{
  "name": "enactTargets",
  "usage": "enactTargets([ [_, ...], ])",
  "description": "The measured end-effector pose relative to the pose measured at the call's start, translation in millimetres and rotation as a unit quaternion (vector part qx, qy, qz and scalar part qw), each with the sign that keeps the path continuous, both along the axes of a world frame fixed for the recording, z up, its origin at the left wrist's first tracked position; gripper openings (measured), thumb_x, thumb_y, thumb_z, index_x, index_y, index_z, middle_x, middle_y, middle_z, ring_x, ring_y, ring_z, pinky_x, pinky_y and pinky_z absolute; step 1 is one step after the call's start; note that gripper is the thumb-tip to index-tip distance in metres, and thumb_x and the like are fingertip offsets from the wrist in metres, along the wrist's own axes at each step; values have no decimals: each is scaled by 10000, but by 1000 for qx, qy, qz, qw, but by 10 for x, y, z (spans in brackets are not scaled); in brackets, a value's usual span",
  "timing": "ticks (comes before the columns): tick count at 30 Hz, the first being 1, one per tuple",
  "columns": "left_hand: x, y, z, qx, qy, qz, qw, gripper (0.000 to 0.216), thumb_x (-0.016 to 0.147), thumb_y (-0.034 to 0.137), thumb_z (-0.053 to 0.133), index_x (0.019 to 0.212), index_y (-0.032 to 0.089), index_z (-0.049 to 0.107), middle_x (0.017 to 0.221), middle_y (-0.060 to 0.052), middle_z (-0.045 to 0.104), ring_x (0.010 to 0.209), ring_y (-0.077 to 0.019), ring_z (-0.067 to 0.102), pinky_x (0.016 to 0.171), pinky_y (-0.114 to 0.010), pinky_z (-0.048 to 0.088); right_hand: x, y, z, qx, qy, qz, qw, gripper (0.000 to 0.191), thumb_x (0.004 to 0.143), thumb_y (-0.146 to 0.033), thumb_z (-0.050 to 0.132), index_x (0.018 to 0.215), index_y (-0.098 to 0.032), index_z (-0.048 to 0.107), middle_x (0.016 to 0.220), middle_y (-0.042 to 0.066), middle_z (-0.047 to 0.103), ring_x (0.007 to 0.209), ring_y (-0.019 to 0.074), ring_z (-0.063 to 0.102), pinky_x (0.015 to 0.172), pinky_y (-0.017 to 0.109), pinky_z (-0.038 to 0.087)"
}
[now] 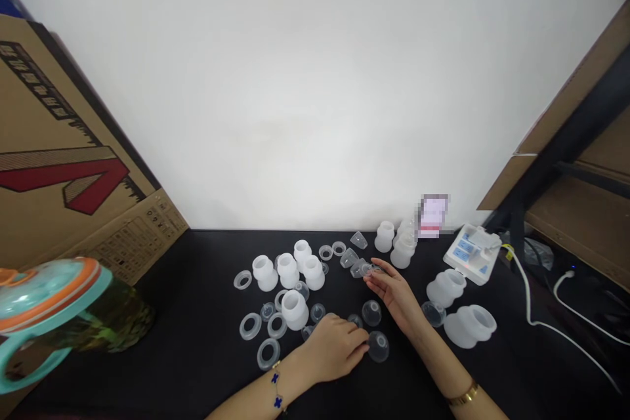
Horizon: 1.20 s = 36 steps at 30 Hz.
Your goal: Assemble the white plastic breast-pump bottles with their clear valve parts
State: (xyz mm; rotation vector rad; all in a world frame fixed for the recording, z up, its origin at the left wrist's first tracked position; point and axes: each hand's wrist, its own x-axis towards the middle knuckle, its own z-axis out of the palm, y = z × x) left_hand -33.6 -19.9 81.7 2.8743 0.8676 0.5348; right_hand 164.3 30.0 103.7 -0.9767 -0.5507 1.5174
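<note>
My left hand (333, 349) rests on the black table (197, 315), fingers curled loosely beside a clear plastic dome (378, 346); whether it grips anything is hidden. My right hand (394, 292) reaches forward with fingers stretched out, fingertips touching small clear caps (361, 268). Another clear dome (371, 312) lies between my hands. Several white silicone cups (288, 272) stand to the left of the hands, with translucent rings (251, 326) scattered around them.
A teal and orange lidded jug (59, 315) stands at the near left before a cardboard box (63, 170). Larger white cups (470, 326) and a white device (470, 252) with cables (531, 308) lie right. A shelf frame (566, 151) rises at right.
</note>
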Motion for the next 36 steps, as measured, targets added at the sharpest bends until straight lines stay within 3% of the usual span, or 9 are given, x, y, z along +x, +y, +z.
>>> enactTargets([
  [17,4,3,-45,5,-29,-2,1000,77,961,262,585,999,226,642,782,6,718,681,-186,690,620,-292,479,11,15,-42,-4,-17,0,1000,379,576,-217,924,934,-183,807,826,13,762,789,175,728,769,260,582],
  [24,9,3,62,-26,-151,90,984,126,965,169,548,1022,220,647,937,-39,736,902,-221,680,820,-348,557,7,4,-23,-4,-32,-5,999,347,579,-232,921,905,-198,807,824,23,761,774,193,717,741,285,587],
  [29,-11,20,116,-1,-183,164,969,203,930,177,600,1128,207,631,1140,-93,694,1110,-286,632,1004,-467,516,13,15,-34,-5,-39,0,999,355,583,-259,922,912,-193,804,811,29,768,763,190,709,744,291,578],
  [36,-16,19,36,2,-146,199,969,288,925,221,608,1213,201,601,1233,-126,649,1137,-317,629,967,-493,547,19,14,-41,-6,-54,6,999,329,616,-283,900,916,-193,799,786,34,777,752,186,704,725,291,562],
])
